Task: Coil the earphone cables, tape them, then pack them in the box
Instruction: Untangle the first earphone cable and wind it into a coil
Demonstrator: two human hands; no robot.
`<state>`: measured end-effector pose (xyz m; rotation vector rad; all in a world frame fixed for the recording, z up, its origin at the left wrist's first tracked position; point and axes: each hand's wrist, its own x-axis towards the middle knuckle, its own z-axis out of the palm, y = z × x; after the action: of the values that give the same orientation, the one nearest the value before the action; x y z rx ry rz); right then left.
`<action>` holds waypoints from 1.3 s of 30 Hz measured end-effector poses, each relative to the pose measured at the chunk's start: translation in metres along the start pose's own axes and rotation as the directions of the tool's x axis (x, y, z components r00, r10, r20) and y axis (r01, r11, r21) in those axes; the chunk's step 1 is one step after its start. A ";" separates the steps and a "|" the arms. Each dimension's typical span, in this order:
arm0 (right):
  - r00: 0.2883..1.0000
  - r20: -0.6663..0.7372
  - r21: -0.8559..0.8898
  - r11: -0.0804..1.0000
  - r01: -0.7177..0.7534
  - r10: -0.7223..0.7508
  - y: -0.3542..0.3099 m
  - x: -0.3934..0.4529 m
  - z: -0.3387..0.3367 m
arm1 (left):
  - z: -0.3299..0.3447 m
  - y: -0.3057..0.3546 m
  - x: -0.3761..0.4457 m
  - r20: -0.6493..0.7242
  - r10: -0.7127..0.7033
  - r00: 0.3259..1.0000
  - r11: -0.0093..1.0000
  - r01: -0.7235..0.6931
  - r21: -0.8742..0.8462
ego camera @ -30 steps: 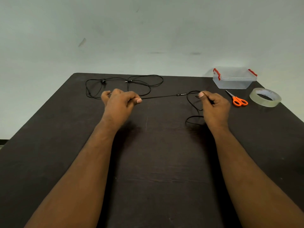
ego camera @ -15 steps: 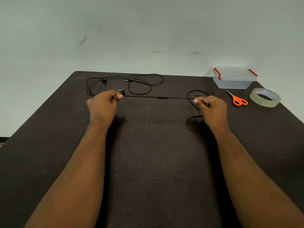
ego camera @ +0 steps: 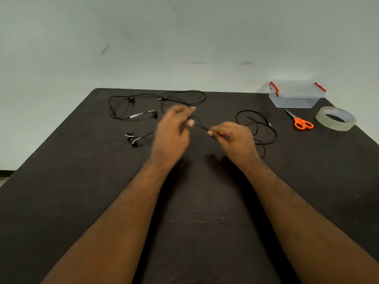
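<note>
Coiling, first cable (ego camera: 258, 128): my right hand (ego camera: 232, 140) pinches it; my left hand (ego camera: 172, 130) is blurred, so I cannot tell its grip. Next, I judge: wind loops, then reach the tape (ego camera: 335, 118).

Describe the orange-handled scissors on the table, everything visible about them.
The orange-handled scissors are small, with two rounded orange loops that look like plastic and thin silvery metal blades. They lie flat and closed on the dark table, blades pointing away toward the far left, handles nearer the viewer. They sit between the clear plastic box with red clips behind and the roll of clear tape to the right, apart from both. No hand touches them.
</note>
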<state>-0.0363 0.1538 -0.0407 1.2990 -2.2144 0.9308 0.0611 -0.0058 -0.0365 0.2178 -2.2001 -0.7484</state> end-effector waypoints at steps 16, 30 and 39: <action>0.996 0.080 0.035 0.999 0.041 -0.044 -0.001 -0.001 -0.008 | 0.007 -0.004 0.000 0.262 -0.052 0.964 0.982 0.098 -0.163; 0.986 -0.083 -0.050 0.988 -0.149 0.144 0.045 -0.006 -0.033 | -0.058 -0.061 0.011 -0.245 -0.402 0.882 0.896 0.434 0.094; 0.996 0.067 -0.114 0.993 -0.043 0.051 0.007 -0.007 -0.008 | -0.048 -0.040 0.013 -0.222 -0.409 0.885 0.855 0.457 0.244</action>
<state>-0.0392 0.1667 -0.0422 1.2502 -2.3239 0.7757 0.0838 -0.0640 -0.0266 0.9227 -2.1146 -0.6108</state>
